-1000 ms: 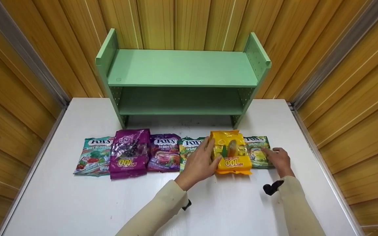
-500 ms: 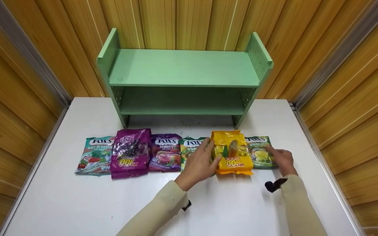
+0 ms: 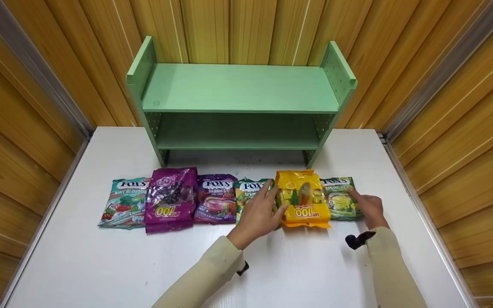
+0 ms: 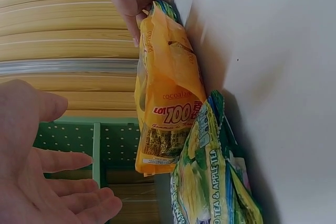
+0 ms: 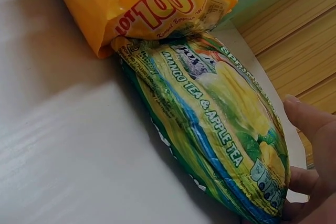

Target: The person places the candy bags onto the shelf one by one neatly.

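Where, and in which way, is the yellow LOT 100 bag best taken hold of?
The yellow bag is probably best pinched by its sealed flap, coming from the person's side: this thin near end faces the white tabletop, while green bags crowd its left and right.

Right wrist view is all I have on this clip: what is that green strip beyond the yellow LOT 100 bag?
Observer: Part of a green shelf, with two boards visible in the head view.
Operator: What lies at the row's left end?
Observer: A teal Fox's bag, beside a purple LOT 100 bag.
Operator: Anything else reaching in?
Observer: Yes, the left hand, partly hiding another green Fox's bag in the head view.
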The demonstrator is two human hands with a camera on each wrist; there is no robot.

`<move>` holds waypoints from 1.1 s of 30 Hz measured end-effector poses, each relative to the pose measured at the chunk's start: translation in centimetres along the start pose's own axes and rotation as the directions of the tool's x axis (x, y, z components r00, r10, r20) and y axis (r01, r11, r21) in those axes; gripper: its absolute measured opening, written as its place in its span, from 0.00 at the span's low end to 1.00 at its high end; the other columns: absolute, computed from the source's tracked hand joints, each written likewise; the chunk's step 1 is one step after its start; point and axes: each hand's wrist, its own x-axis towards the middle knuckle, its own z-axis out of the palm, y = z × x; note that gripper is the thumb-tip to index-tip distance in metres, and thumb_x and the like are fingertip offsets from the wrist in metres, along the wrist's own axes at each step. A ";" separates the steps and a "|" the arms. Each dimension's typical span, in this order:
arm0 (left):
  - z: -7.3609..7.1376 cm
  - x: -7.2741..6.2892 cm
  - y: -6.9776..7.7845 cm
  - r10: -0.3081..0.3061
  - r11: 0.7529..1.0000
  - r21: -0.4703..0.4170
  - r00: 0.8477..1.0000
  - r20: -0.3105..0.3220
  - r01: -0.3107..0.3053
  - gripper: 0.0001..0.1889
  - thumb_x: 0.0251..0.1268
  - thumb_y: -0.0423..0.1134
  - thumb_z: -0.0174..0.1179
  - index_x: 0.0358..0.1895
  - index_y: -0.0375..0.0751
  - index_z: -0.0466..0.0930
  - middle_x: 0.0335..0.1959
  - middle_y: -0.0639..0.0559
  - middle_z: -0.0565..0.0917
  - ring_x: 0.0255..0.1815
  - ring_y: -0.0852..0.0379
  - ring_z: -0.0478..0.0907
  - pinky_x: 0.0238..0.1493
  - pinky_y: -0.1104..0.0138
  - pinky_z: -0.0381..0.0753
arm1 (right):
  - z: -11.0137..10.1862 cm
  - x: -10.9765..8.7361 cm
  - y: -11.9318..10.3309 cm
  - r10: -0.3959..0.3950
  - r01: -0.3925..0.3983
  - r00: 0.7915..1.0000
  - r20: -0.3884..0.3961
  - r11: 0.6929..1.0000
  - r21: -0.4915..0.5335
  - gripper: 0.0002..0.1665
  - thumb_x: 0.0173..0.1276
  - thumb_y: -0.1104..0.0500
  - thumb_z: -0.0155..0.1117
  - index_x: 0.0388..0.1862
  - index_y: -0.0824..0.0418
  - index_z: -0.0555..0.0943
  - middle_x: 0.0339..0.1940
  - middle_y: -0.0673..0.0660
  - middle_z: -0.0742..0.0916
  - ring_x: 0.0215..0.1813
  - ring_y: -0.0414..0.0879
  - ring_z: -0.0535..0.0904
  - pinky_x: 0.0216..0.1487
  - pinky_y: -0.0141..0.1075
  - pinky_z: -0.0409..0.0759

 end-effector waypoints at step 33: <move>1.1 0.1 0.5 -0.018 0.997 -0.070 0.999 0.047 0.021 0.36 0.71 0.58 0.50 0.76 0.46 0.53 0.78 0.46 0.54 0.74 0.46 0.62 0.71 0.51 0.68 | 0.0 -1.1 -0.6 -0.011 0.008 0.999 0.034 0.994 0.113 0.50 0.65 0.43 0.65 0.75 0.65 0.55 0.64 0.61 0.71 0.55 0.45 0.71 0.49 0.30 0.76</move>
